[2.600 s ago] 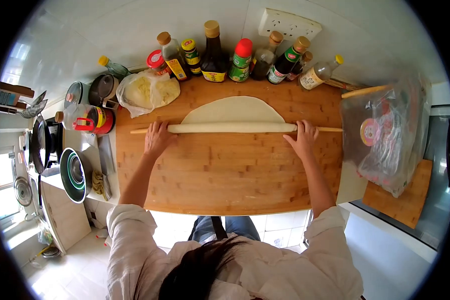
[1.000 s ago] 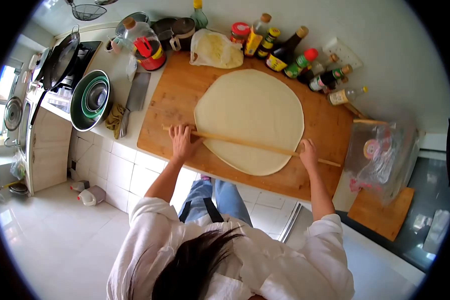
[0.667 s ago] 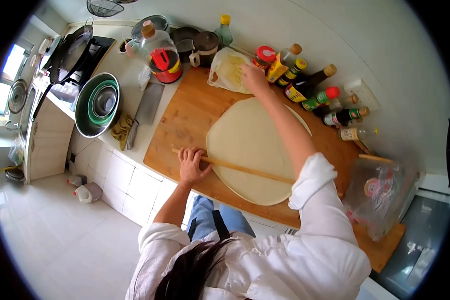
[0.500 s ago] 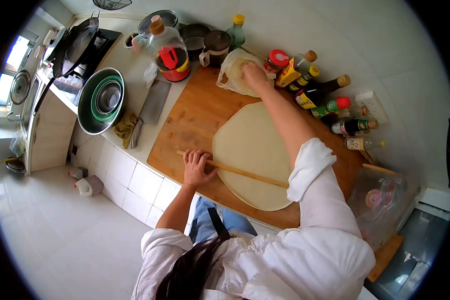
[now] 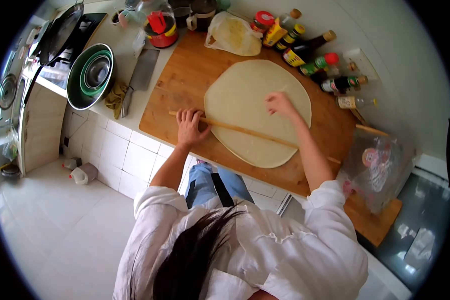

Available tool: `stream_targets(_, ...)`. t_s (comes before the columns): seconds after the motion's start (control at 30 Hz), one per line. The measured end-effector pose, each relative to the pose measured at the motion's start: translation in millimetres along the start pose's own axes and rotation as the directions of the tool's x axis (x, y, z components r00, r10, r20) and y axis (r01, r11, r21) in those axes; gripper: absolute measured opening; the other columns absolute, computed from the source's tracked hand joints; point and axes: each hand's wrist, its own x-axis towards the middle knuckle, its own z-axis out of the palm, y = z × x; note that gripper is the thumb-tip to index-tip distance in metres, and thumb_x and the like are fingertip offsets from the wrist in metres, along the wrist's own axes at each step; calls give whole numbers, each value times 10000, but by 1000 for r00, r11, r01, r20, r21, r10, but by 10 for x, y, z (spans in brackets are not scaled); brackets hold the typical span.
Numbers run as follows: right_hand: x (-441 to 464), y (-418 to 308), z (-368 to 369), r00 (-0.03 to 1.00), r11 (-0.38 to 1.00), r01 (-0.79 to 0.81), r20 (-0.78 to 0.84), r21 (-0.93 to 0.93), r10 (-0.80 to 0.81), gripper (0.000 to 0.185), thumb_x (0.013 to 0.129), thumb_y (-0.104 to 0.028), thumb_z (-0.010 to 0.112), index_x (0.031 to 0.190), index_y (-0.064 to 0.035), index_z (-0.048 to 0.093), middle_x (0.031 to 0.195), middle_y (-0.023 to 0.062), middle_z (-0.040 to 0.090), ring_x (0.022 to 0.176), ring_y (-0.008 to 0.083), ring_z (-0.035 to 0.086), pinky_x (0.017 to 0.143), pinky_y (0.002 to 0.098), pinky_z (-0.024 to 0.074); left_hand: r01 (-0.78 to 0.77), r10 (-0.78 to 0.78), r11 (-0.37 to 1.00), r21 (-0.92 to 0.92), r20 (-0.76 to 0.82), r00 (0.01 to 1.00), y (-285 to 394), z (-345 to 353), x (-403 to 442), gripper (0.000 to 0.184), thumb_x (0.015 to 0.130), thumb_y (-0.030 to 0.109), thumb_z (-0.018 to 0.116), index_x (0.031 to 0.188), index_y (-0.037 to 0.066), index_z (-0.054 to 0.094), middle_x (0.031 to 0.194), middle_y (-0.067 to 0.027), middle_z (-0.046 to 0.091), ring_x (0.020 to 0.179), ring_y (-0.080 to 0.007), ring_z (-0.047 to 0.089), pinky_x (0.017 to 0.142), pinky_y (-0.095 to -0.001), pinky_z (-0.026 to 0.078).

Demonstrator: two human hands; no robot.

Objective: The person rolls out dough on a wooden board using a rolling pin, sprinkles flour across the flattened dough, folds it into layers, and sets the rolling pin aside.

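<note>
A large thin round sheet of dough [image 5: 245, 90] lies flat on a wooden board [image 5: 177, 75]. Across its near part runs a long thin rolling pin [image 5: 245, 131]. My left hand [image 5: 189, 127] lies over the pin's left end, with the fingers draped across it beside the dough's edge. Above the middle right of the dough hovers my right hand [image 5: 281, 104], fingers curled together; whatever they may hold is too small to see. An open plastic bag [image 5: 233, 36] with pale contents, perhaps flour, sits at the board's far edge.
Several sauce bottles [image 5: 305, 52] and a red-lidded jar [image 5: 263, 21] line the wall. Left of the board are a cleaver [image 5: 144, 69], a cloth [image 5: 116, 98] and nested bowls [image 5: 91, 75]. A wok [image 5: 62, 37] stands on the stove. Plastic wrapping [image 5: 375, 167] lies right.
My right hand has come out of the plastic bag and back over the dough, its fingers curled. My left hand has stayed at the pin's left end. The view has shifted.
</note>
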Motion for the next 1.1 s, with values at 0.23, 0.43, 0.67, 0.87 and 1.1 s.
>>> stream_targets(0.23, -769, 163, 250, 961, 975, 214, -193, 65, -198, 62, 831, -47, 594, 791, -18, 631, 618, 15, 584, 558, 105, 579, 528, 270, 482, 255, -347, 905, -341, -245, 905, 356, 261, -528, 506, 785, 120, 717, 1231, 34, 493, 1294, -204, 428, 1232, -373, 402, 1023, -457, 368)
stream_targets(0.43, -1553, 1215, -195, 967, 997, -66, -249, -45, 53, 125, 812, -93, 610, 711, -21, 622, 576, 4, 576, 534, 109, 546, 520, 276, 454, 605, -599, -211, -768, 590, 541, 886, 808, -1112, 286, 883, 148, 680, 1110, 9, 577, 859, -44, 624, 750, -128, 593, 688, -284, 499)
stream_targets(0.67, -1150, 692, 175, 869, 989, 147, -473, -32, -144, 165, 830, -91, 608, 965, -14, 663, 827, 65, 668, 693, 163, 632, 647, 317, 511, 723, -433, -461, -515, 841, 324, 1364, 1005, -941, 242, 884, 177, 680, 1006, -13, 594, 822, -109, 637, 640, -168, 610, 532, -294, 491)
stream_targets(0.87, -1197, 1240, 257, 597, 923, 314, -709, -224, -375, 316, 855, -31, 568, 1166, -30, 630, 1136, 168, 648, 1023, 279, 631, 884, 361, 498, 806, -599, -428, -410, 796, 87, 1678, 935, -653, 321, 901, 225, 636, 1052, -47, 559, 919, -200, 658, 764, -331, 686, 605, -364, 561)
stream_targets(1.1, -1433, 1566, 723, 592, 749, 97, -568, -655, -572, 485, 866, -103, 601, 1336, -31, 509, 1386, 143, 500, 1303, 344, 448, 1072, 495, 354, 197, -99, 824, -531, 208, 973, 1476, 931, -132, 468, 926, 231, 561, 1340, 28, 475, 1288, -119, 571, 1221, -280, 520, 1012, -563, 382)
